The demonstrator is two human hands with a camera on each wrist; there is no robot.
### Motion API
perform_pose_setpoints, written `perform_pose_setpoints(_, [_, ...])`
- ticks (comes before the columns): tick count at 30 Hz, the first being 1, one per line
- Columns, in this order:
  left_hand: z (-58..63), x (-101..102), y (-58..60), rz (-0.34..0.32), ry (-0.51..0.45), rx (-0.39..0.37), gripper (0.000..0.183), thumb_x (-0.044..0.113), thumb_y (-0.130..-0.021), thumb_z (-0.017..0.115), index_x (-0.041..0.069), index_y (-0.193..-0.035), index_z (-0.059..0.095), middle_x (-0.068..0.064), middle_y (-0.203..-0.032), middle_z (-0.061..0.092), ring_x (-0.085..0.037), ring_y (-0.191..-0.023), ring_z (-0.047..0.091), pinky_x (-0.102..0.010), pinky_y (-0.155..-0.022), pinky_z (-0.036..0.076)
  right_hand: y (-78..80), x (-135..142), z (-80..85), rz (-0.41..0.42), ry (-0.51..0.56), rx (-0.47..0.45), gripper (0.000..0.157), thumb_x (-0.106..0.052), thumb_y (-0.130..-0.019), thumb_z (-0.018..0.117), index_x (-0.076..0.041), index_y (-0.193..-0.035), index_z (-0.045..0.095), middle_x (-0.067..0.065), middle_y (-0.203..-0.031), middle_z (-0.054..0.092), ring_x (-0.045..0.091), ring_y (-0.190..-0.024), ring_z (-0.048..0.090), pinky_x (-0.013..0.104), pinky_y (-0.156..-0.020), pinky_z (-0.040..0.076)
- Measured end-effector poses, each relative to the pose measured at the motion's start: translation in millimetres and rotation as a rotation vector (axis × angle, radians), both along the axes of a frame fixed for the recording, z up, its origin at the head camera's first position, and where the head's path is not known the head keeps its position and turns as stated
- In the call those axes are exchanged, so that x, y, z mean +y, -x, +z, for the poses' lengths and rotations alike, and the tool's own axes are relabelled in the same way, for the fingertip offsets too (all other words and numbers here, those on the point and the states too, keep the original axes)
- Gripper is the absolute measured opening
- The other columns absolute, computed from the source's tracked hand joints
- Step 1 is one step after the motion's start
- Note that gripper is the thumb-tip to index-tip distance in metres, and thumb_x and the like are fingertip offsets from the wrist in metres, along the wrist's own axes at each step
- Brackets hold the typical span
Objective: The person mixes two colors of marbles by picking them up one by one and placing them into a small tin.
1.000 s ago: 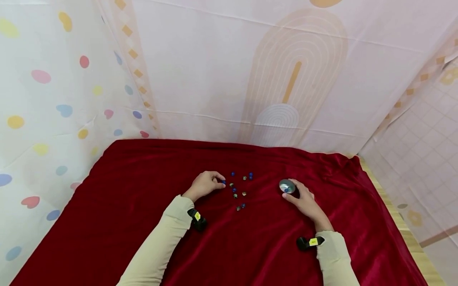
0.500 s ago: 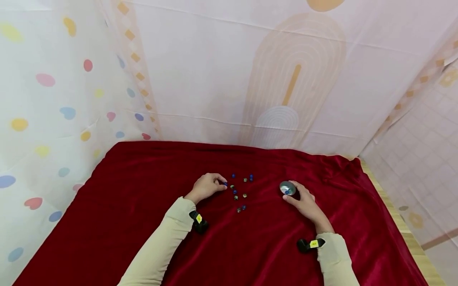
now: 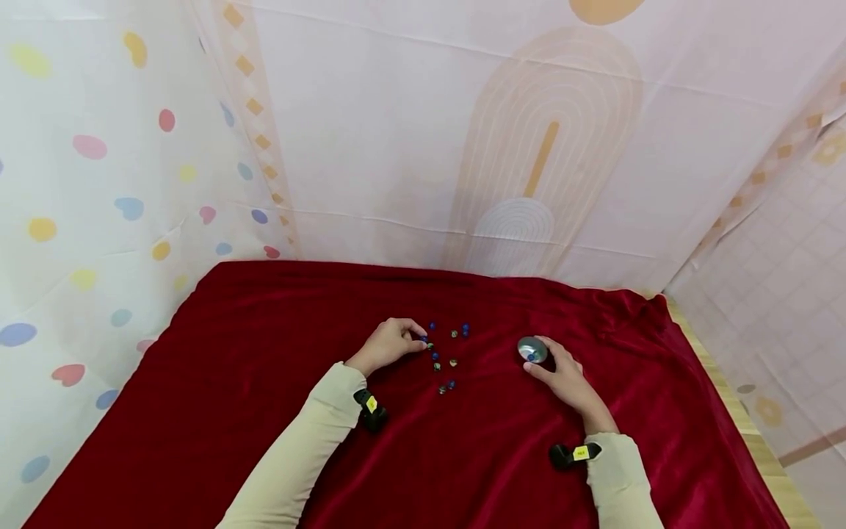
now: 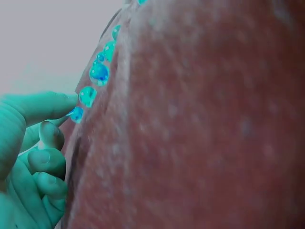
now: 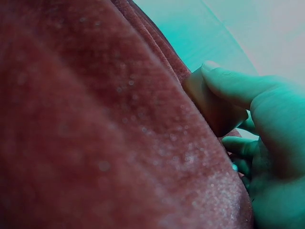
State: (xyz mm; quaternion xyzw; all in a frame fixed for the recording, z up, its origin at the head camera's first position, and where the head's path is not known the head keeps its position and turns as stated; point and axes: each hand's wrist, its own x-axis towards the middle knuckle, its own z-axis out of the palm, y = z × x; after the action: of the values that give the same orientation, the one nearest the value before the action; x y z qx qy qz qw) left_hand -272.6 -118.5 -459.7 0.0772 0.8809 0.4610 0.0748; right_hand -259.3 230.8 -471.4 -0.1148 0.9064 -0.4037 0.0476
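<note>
My left hand (image 3: 390,343) is over the cloth with a blue marble (image 3: 424,339) at the tips of its thumb and index finger, which pinch it. In the left wrist view that blue marble (image 4: 76,114) shows just past the thumb, its other fingers curled below. A green-patterned marble (image 3: 430,346) lies right beside the fingertips. My right hand (image 3: 562,373) grips a small round metal bowl (image 3: 531,345) by its rim, thumb in front and fingers behind. Inside the bowl lies a blue marble (image 3: 531,357). In the right wrist view the bowl (image 5: 219,105) appears dark beneath the thumb.
Several blue and green-patterned marbles lie loose between the hands, among them a blue pair (image 3: 465,330) at the back and a blue one (image 3: 451,384) nearer. Red velvet cloth (image 3: 502,455) covers the table. Patterned curtains (image 3: 370,147) stand behind and at the sides.
My left hand has shifted slightly right with the blue marble at its fingertips, closer to the green-patterned one. The right hand and bowl have stayed in place. The view has tilted a little.
</note>
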Motion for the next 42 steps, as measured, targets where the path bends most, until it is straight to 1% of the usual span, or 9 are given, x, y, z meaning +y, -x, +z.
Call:
perform_pose_setpoints(6, [6.4,8.2,2.9,-0.028,-0.032,0.003,0.018,0.018,-0.087,0.071,0.011,-0.104,0.071,-0.002,-0.064,0.053,-0.015,-0.057,0.045,-0.027,-0.057,0.039,-1.2,0.3,1.4,0.014,0.003,-0.024,0.066,-0.032,-0.093,0.062,-0.005,-0.146,0.034,0.024,-0.151,0.032,0.042,-0.14,0.024,0.061,-0.109,0.009])
perform_pose_setpoints(14, [14.7,24.4,6.6,-0.058,-0.052,0.03,0.019,0.017,-0.087,0.071,0.009,-0.104,0.071,0.0,-0.061,0.05,-0.013,-0.056,0.045,-0.026,-0.056,0.04,0.0,0.5,0.9,0.011,0.019,-0.012,0.065,-0.031,-0.093,0.063,-0.005,-0.146,0.035,0.022,-0.151,0.033,0.041,-0.14,0.026,0.06,-0.11,0.009])
perform_pose_setpoints(22, [14.1,38.2,6.1,-0.054,-0.054,0.039,0.017,0.018,-0.087,0.071,0.011,-0.103,0.072,0.001,-0.06,0.049,-0.012,-0.056,0.044,-0.024,-0.056,0.038,0.5,-0.1,1.6,0.021,0.036,-0.014,0.065,-0.03,-0.093,0.064,-0.005,-0.145,0.036,0.022,-0.15,0.036,0.041,-0.138,0.028,0.059,-0.109,0.008])
perform_pose_setpoints(26, [15.1,47.5,6.1,-0.07,-0.063,0.045,0.017,0.017,-0.087,0.071,0.011,-0.103,0.072,0.001,-0.061,0.05,-0.012,-0.055,0.045,-0.024,-0.055,0.039,0.9,1.1,1.3,0.021,0.039,-0.008,0.064,-0.029,-0.092,0.064,-0.005,-0.145,0.037,0.022,-0.148,0.037,0.041,-0.138,0.029,0.059,-0.108,0.009])
perform_pose_setpoints(34, [19.2,69.8,8.1,-0.111,-0.091,0.046,0.016,0.017,-0.087,0.071,0.01,-0.102,0.072,0.002,-0.062,0.05,-0.011,-0.057,0.046,-0.023,-0.055,0.039,1.3,2.7,3.2,0.014,0.024,-0.011,0.065,-0.029,-0.092,0.064,-0.004,-0.145,0.036,0.022,-0.15,0.035,0.041,-0.139,0.028,0.06,-0.109,0.009])
perform_pose_setpoints(39, [20.1,80.5,7.5,-0.126,-0.116,0.039,0.018,0.018,-0.087,0.071,0.01,-0.103,0.072,0.002,-0.061,0.049,-0.011,-0.053,0.045,-0.023,-0.051,0.039,1.3,2.1,2.4,0.017,0.025,-0.014,0.065,-0.029,-0.092,0.064,-0.004,-0.146,0.035,0.022,-0.151,0.034,0.041,-0.139,0.028,0.059,-0.109,0.009])
perform_pose_setpoints(42, [17.9,85.2,7.5,-0.124,-0.132,0.016,0.018,0.018,-0.088,0.07,0.01,-0.104,0.071,0.002,-0.061,0.048,-0.01,-0.048,0.043,-0.023,-0.048,0.038,1.3,1.4,1.6,0.018,0.022,-0.012,0.065,-0.029,-0.092,0.064,-0.004,-0.146,0.035,0.022,-0.15,0.035,0.041,-0.138,0.029,0.059,-0.109,0.009])
